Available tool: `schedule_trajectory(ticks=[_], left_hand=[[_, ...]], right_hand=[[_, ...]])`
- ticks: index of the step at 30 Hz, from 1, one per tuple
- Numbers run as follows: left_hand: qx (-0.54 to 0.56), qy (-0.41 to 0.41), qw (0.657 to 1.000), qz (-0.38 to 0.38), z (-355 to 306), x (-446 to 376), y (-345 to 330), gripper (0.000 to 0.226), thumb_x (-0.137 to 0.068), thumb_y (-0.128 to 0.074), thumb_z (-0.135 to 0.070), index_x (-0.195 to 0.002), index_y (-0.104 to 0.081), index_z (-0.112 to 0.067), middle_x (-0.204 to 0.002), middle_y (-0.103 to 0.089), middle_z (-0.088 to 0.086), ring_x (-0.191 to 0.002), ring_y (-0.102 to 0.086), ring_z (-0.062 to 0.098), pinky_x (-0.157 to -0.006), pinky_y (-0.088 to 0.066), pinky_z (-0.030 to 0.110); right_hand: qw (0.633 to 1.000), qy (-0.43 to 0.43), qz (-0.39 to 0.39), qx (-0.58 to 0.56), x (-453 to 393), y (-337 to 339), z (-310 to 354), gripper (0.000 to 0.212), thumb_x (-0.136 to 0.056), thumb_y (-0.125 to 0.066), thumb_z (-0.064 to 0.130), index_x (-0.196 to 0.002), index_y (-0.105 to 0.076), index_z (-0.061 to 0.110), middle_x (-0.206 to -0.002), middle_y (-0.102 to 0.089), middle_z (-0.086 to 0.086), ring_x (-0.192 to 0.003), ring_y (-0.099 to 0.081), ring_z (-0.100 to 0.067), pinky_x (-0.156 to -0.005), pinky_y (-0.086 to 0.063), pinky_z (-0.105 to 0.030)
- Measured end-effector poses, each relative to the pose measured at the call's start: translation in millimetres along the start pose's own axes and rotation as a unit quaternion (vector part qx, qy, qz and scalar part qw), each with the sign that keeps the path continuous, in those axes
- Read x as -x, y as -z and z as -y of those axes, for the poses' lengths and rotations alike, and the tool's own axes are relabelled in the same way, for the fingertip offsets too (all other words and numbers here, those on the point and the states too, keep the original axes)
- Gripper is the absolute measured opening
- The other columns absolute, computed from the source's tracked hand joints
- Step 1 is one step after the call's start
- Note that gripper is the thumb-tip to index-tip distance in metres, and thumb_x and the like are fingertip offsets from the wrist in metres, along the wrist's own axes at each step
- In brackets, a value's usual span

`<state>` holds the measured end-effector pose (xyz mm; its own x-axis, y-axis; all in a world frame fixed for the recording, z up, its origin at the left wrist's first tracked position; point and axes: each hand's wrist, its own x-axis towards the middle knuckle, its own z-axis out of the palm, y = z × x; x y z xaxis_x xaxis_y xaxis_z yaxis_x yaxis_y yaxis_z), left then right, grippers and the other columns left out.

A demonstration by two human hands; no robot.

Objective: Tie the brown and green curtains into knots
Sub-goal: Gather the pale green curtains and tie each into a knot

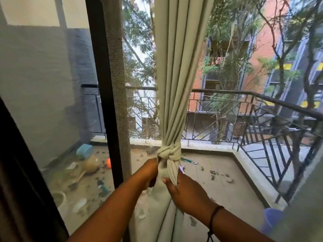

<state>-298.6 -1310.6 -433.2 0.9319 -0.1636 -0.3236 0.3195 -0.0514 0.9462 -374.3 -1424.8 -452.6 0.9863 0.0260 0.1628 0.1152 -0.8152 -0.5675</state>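
Observation:
A pale green curtain (176, 67) hangs down the middle of the view in front of a window. It is gathered into a knot (168, 152) at about balcony-floor height. Just below the knot, my left hand (148, 173) grips the curtain's tail from the left. My right hand (185, 189) holds the same tail from the right, thumb pressed on the cloth. The loose fabric (157, 215) falls on downward between my forearms. A dark brown strip (10, 172) at the far left edge may be the brown curtain; I cannot tell.
A black window frame (103, 84) with a mesh screen stands left of the curtain. Beyond the glass lies a balcony floor (218, 186) littered with debris, a blue tub (84, 151) and pots. A black metal railing (262, 119) bounds it. A purple bucket (272, 219) sits at lower right.

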Motion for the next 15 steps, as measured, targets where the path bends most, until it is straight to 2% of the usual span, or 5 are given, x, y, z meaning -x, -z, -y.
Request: schedule_trajectory(ticks=[3,6,10,13,15], left_hand=[[0.040,-0.018,0.997,-0.069,13,5,-13,0.038,-0.093,-0.050,-0.046,-0.071,-0.055,-0.016,-0.063,-0.058,0.003,-0.056,-0.057,0.018,-0.059,-0.052,0.032],[0.225,-0.107,0.954,-0.169,27,21,-25,0.047,-0.088,-0.052,-0.054,-0.094,-0.054,-0.007,-0.063,-0.055,0.007,-0.038,-0.056,0.018,-0.042,-0.050,0.029],[0.288,-0.277,0.902,-0.162,31,48,-38,0.066,-0.081,-0.066,-0.028,-0.131,-0.029,-0.008,-0.086,-0.069,0.000,-0.077,-0.071,0.018,-0.067,-0.059,0.030],[0.200,-0.315,0.920,-0.124,29,52,-42,0.030,-0.082,-0.068,-0.011,-0.103,-0.047,-0.016,-0.084,-0.063,0.001,-0.076,-0.065,0.004,-0.066,-0.050,0.013],[0.118,-0.329,0.932,-0.090,32,45,-37,0.015,-0.083,-0.068,-0.012,-0.082,-0.056,-0.020,-0.076,-0.062,-0.005,-0.075,-0.061,0.008,-0.066,-0.047,0.016]], right_hand=[[0.998,-0.015,0.002,0.060,7,7,-6,0.059,-0.093,-0.037,0.051,-0.142,-0.017,0.024,-0.122,-0.058,-0.003,-0.101,-0.062,-0.023,-0.081,-0.050,-0.031],[0.999,-0.036,-0.018,0.004,11,14,-10,0.059,-0.089,-0.047,0.046,-0.135,-0.017,0.026,-0.117,-0.059,0.000,-0.096,-0.063,-0.022,-0.074,-0.049,-0.029],[0.990,-0.019,-0.062,-0.123,11,28,-11,0.066,-0.080,-0.062,0.051,-0.128,-0.018,0.040,-0.106,-0.059,0.014,-0.087,-0.063,-0.008,-0.071,-0.050,-0.021],[0.976,-0.006,-0.093,-0.198,12,34,-14,0.042,-0.086,-0.061,0.041,-0.118,-0.033,0.038,-0.095,-0.062,0.011,-0.070,-0.067,-0.009,-0.062,-0.054,-0.024],[0.953,-0.006,-0.089,-0.288,13,33,-19,0.019,-0.091,-0.055,0.025,-0.106,-0.045,0.031,-0.096,-0.066,-0.002,-0.066,-0.070,-0.019,-0.062,-0.059,-0.035]])
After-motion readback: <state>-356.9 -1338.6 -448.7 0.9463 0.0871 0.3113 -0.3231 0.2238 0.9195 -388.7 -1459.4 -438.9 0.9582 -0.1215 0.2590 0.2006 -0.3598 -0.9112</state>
